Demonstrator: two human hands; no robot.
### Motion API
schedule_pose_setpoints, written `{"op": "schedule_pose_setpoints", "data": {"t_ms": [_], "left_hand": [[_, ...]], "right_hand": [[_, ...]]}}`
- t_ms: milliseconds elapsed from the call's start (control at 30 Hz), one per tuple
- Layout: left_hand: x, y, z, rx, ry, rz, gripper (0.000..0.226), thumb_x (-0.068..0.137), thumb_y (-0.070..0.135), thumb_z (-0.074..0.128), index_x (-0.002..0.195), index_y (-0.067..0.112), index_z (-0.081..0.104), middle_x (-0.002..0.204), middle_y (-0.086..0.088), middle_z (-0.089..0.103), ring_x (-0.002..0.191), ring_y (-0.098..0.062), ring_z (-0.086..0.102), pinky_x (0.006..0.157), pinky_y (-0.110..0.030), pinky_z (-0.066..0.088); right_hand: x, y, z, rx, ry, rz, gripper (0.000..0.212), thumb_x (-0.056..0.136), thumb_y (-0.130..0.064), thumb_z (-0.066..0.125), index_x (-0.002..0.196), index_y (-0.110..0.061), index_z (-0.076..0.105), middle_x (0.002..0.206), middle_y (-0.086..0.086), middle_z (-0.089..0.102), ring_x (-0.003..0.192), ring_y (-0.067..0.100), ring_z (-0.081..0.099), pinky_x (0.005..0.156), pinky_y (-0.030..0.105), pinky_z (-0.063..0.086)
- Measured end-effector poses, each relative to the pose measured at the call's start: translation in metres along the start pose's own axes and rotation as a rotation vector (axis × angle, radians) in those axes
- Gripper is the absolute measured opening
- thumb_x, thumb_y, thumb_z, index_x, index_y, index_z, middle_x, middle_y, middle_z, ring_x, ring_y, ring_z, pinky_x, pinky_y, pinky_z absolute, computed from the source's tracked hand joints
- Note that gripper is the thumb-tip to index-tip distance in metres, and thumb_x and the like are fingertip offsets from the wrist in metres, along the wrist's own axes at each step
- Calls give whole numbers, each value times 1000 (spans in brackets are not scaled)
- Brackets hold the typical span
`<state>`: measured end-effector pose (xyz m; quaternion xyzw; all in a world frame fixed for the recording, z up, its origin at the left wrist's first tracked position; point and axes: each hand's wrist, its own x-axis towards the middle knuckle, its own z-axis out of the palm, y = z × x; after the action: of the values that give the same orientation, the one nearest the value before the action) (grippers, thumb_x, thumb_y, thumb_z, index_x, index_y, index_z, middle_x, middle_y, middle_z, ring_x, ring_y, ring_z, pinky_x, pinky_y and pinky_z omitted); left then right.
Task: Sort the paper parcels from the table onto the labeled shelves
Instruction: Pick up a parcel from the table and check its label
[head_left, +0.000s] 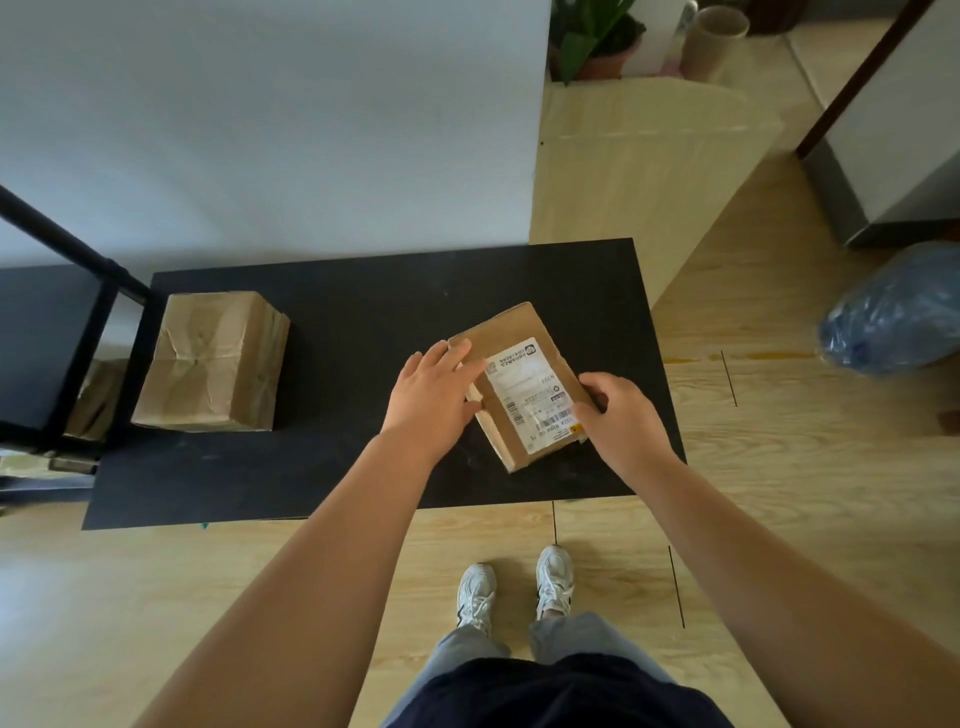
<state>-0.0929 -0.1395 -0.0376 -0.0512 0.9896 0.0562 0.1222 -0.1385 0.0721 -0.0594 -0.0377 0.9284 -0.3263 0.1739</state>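
A small brown cardboard parcel (519, 358) with a white shipping label lies at an angle on the right half of the black table (353, 467). My left hand (434, 395) rests flat against its left side, fingers on the top edge. My right hand (621, 410) curls around its right near corner. Both hands touch the parcel, which still sits on the table. A larger parcel (210, 364) wrapped in creased brown paper stands at the table's left end, apart from my hands.
A black metal shelf frame (88, 332) stands left of the table, with another brown parcel (98, 400) partly hidden on a lower level. A blue plastic bag (893, 312) lies on the wooden floor at right. A light wooden cabinet (639, 182) stands behind the table.
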Motion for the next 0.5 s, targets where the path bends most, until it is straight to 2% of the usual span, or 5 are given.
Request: {"op": "schedule_pose_setpoints", "data": {"t_ms": [100, 200, 333, 400, 500], "left_hand": [[-7, 7, 5, 69, 76, -41, 50, 94, 50, 54, 140, 30, 51, 147, 0, 48, 139, -23, 39, 118, -42, 23], [-16, 16, 11, 75, 146, -56, 43, 97, 51, 46, 130, 25, 57, 132, 1, 56, 126, -20, 50, 116, -39, 30], [-22, 26, 16, 6, 136, -64, 36, 101, 43, 42, 128, 23, 56, 126, 2, 56, 116, -17, 50, 102, -32, 42], [-22, 28, 17, -11, 132, -50, 32, 101, 41, 44, 123, 23, 58, 122, 2, 58, 113, -17, 50, 95, -31, 45], [-19, 27, 11, 41, 131, -10, 22, 97, 27, 51, 112, 20, 66, 112, 0, 61, 103, -19, 52, 83, -31, 46]], "right_hand": [[-5, -5, -6, -3, 155, -51, 35, 94, -21, 61, 129, -20, 58, 123, 0, 59, 108, 14, 59, 75, 18, 45], [-11, -9, -8, -69, 262, -99, 33, 92, -16, 62, 125, -18, 61, 123, 1, 59, 114, 17, 55, 78, 18, 42], [-21, -8, -1, -91, 206, -129, 33, 93, -18, 62, 126, -19, 60, 121, 1, 59, 108, 14, 59, 71, 16, 48], [-26, -9, 5, -123, 162, -199, 34, 93, -17, 61, 127, -16, 60, 123, 2, 60, 111, 16, 58, 77, 20, 53], [-33, -12, 11, -213, 115, -262, 33, 95, -18, 57, 127, -17, 62, 126, 0, 60, 117, 17, 50, 87, 26, 50]]}}
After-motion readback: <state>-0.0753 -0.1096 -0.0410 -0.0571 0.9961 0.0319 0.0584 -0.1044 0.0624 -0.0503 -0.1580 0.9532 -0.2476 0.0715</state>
